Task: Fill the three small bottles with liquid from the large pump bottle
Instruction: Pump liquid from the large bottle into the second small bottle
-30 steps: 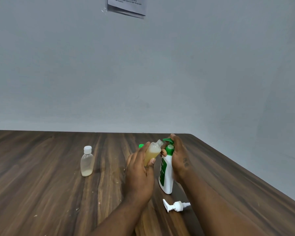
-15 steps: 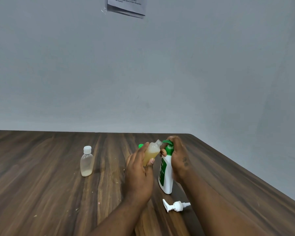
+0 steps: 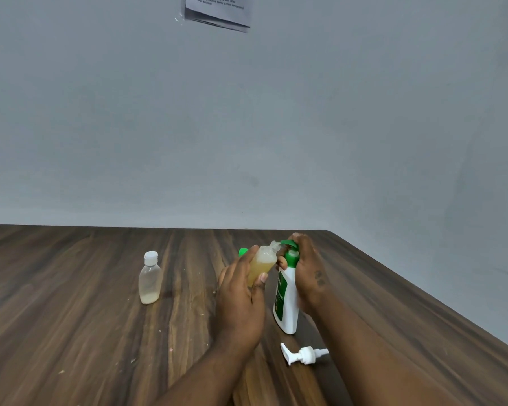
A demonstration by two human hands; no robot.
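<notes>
Over the last 1 second almost nothing has moved. Both hands are at the same place as before, and only the green pump head seems a little lower, so I judge that the person is in the middle of 1 pump stroke.

The wooden table [image 3: 71, 332] has its far edge close behind the large pump bottle [image 3: 288, 303], and its right edge runs diagonally not far to the right of this bottle. To the left of the bottle there is much open wood, so the free room for moving is on that side.

The large pump bottle stands upright. The right hand [image 3: 307, 268] grips it at the top, with the fingers curled over the pump head. The left hand [image 3: 241, 300], just left of the bottle, holds an uncapped small bottle [image 3: 263, 262] tilted, with its open neck at the green nozzle. It is about half full of yellow liquid, so filling this 1 is not finished.

A capped small bottle [image 3: 150, 278] stands well to the left of the pump bottle, with only a little liquid at the bottom. A loose white pump [image 3: 304, 354] lies in front of the pump bottle. A green cap [image 3: 242, 252] shows behind the left hand; I cannot tell if it belongs to bottle number 3.
</notes>
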